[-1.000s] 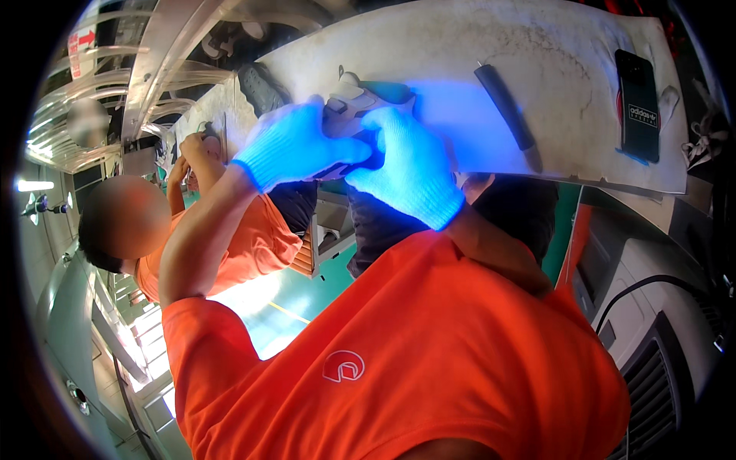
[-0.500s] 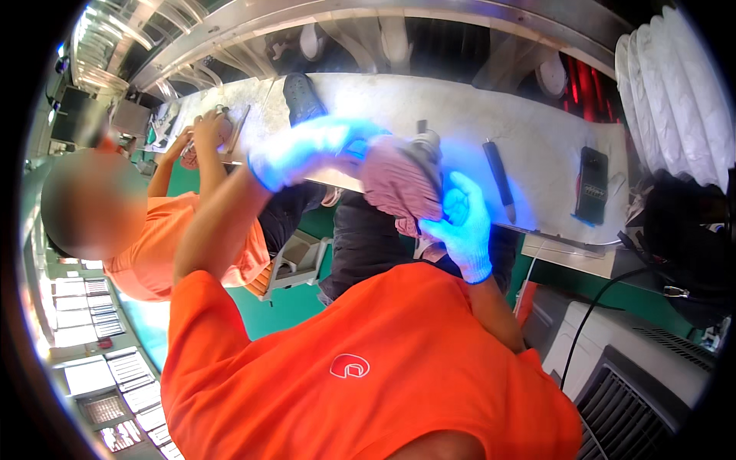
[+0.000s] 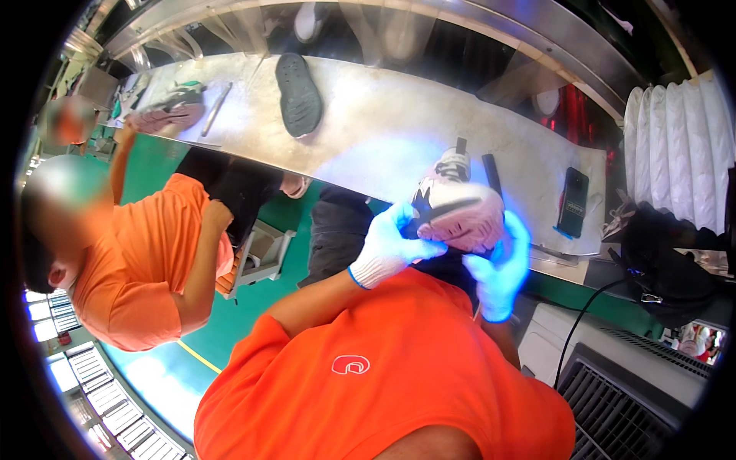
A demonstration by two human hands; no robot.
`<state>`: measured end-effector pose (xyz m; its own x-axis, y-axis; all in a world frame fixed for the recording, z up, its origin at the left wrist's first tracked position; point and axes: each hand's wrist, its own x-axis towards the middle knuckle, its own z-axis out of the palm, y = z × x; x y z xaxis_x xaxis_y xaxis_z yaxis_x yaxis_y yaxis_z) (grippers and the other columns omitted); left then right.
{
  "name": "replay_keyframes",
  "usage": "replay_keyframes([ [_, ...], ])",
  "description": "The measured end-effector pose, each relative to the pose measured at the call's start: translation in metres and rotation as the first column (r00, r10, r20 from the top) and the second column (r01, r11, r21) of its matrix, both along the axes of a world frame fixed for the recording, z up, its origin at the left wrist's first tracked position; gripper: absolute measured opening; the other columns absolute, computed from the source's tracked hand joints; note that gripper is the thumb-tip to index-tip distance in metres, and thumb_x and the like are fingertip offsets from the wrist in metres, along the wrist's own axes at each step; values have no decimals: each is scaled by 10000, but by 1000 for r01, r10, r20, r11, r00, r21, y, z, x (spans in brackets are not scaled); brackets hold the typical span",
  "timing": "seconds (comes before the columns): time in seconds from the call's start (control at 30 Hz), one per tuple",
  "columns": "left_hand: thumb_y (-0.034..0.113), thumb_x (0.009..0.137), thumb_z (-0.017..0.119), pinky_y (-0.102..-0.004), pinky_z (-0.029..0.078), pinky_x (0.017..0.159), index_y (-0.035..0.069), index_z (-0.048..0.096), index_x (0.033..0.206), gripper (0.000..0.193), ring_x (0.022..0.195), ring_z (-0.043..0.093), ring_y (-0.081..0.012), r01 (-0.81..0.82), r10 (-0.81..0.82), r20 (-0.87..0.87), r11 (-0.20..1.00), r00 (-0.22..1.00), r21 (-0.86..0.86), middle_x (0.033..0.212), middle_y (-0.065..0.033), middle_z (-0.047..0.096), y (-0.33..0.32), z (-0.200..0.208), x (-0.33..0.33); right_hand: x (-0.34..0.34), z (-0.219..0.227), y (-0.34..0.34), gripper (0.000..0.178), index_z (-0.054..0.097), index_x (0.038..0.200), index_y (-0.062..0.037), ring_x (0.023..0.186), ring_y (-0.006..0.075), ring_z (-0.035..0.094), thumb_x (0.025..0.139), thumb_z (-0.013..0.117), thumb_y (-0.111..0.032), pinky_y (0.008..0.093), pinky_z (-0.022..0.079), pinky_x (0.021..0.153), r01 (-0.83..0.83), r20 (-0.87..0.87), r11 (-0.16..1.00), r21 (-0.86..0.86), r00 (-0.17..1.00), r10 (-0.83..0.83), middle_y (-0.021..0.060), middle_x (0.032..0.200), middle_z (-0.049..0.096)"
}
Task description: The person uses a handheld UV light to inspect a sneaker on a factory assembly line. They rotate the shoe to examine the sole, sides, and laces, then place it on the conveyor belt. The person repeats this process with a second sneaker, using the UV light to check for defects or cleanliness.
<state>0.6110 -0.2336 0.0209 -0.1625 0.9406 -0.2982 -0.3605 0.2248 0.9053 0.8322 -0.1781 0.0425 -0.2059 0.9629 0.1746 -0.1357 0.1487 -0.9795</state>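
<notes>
A sneaker [image 3: 462, 215] with a pinkish ridged sole and a white and dark upper is held over the front edge of the bench, tilted with its sole toward me. A white cuff and a dark upright bar show at its far end. My left hand [image 3: 389, 244], in a white knit glove, is closed on the sole's left side, thumb along its near edge. On the other side my right hand [image 3: 502, 264], gloved and lit blue, curls round the sole's right edge. Partly behind the sneaker lies a dark, slim handled tool [image 3: 491, 170].
A dark grey shoe sole [image 3: 297, 98] lies on the pale-covered bench [image 3: 368, 115]. Farther right are a black handheld device [image 3: 573, 201], a black bag [image 3: 667, 249] and a white ribbed duct [image 3: 675, 153]. To my left, a co-worker in orange [image 3: 146, 264] touches another shoe [image 3: 167, 111].
My left hand has come down from the sneaker's far side to its near left edge. The sneaker has shifted right and turned. The co-worker has drawn one arm back from the bench.
</notes>
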Motion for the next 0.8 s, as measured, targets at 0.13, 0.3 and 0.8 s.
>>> replay_keyframes([
  [0.13, 248, 668, 1088, -357, 625, 843, 11, 726, 1079, 597, 910, 725, -150, 161, -172, -467, 985, 868, -64, 1004, -101, 794, 7, 17, -2, -6, 70, 37, 932, 587, 1502, 95, 1419, 350, 649, 802, 1011, -350, 465, 492, 1236, -332, 5, 943, 36, 943, 332, 229, 1515, 665],
  [0.3, 315, 654, 1080, -366, 609, 844, 16, 732, 1075, 623, 921, 738, -198, 174, -175, -523, 983, 834, -52, 1013, -121, 773, -2, 11, -28, -48, 83, 40, 723, 674, 1413, 73, 1328, 342, 718, 780, 966, -120, 464, 538, 1165, -440, 197, 879, 183, 892, 406, 235, 1418, 732],
  [0.8, 56, 714, 853, -456, 479, 672, 59, 723, 1011, 325, 767, 615, -339, 251, 169, -472, 671, 865, 698, 890, -105, 623, -22, 83, -76, -107, 67, 7, 669, 746, 1213, 122, 1105, 434, 808, 722, 942, -288, 581, 612, 1027, -303, 328, 758, 578, 936, 123, 320, 1152, 802],
])
